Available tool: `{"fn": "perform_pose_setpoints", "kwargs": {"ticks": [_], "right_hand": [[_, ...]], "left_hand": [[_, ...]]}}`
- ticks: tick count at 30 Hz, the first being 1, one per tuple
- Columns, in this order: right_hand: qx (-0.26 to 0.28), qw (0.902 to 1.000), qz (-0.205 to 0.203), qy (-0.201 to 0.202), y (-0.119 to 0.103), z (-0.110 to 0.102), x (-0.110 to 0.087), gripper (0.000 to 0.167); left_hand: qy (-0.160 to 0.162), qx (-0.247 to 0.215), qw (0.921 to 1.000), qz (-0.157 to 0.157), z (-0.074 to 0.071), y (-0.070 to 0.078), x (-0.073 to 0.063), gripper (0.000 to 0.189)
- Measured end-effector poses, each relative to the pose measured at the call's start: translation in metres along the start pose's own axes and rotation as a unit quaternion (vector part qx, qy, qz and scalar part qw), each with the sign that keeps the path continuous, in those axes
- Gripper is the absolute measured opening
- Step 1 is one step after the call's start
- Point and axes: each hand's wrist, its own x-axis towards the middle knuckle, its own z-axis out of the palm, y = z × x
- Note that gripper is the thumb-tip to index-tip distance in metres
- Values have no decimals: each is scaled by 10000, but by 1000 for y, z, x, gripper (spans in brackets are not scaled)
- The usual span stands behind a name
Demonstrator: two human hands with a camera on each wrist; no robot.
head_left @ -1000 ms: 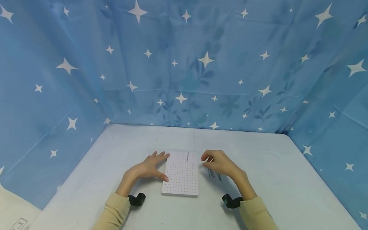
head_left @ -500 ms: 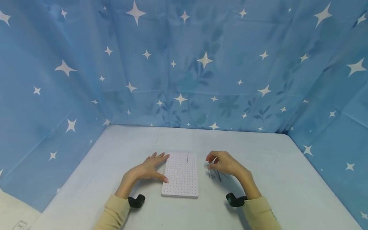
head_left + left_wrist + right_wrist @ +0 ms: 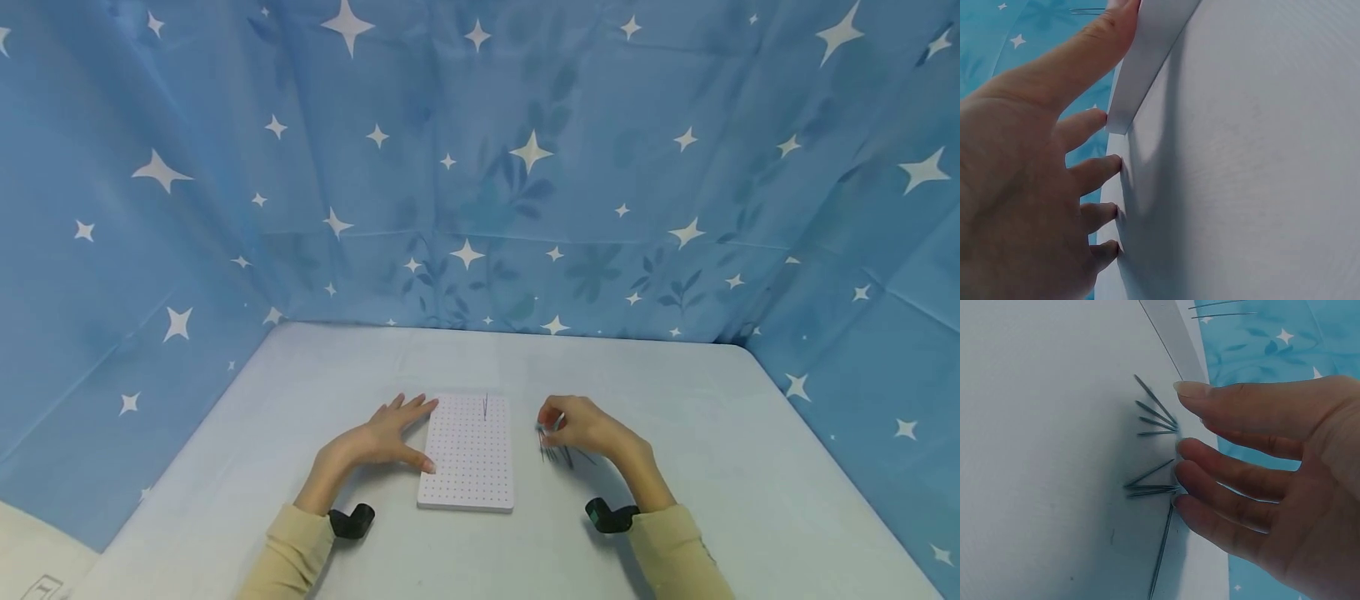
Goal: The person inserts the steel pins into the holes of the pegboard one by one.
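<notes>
A white pegboard (image 3: 468, 467) with rows of small holes lies on the table. Two thin needles (image 3: 485, 407) stand upright near its far end. My left hand (image 3: 378, 437) is spread at the board's left side; in the left wrist view its thumb (image 3: 1100, 37) touches the board's edge. To the right of the board, my right hand (image 3: 588, 425) is lowered over several loose dark needles (image 3: 1157, 415), which lie fanned out on the table. Its fingertips (image 3: 1188, 447) are at the needles' ends, the thumb apart from the lower fingers. No needle shows pinched; the index fingertip is partly hidden behind the thumb.
A white table (image 3: 660, 383) bears the board and needles. Blue star-patterned curtains (image 3: 480, 183) enclose its back and sides. Each wrist carries a black camera, such as the left camera (image 3: 352, 522).
My right hand has shifted slightly right, away from the board, and come down to the loose needles, thumb and forefinger drawing closer. My left hand stays at the board. The head view has tilted slightly.
</notes>
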Motion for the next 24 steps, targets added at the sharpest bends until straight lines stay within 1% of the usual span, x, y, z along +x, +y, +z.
{"fn": "perform_pose_setpoints", "kwargs": {"ticks": [5,15,21,24], "right_hand": [[-35,10000,65,-4,0,5,2,27],[-237,9996,154,-22,-1,9,3,37],[-322,9991,265,-81,-3,10,3,41],[-354,9990,235,-107,-3,10,2,42]], "left_hand": [[-3,25,10000,-23,0,-1,0,109],[13,181,9997,170,-1,-2,1,109],[0,159,9998,155,-1,-3,2,109],[-5,146,9998,138,0,-3,2,109]]}}
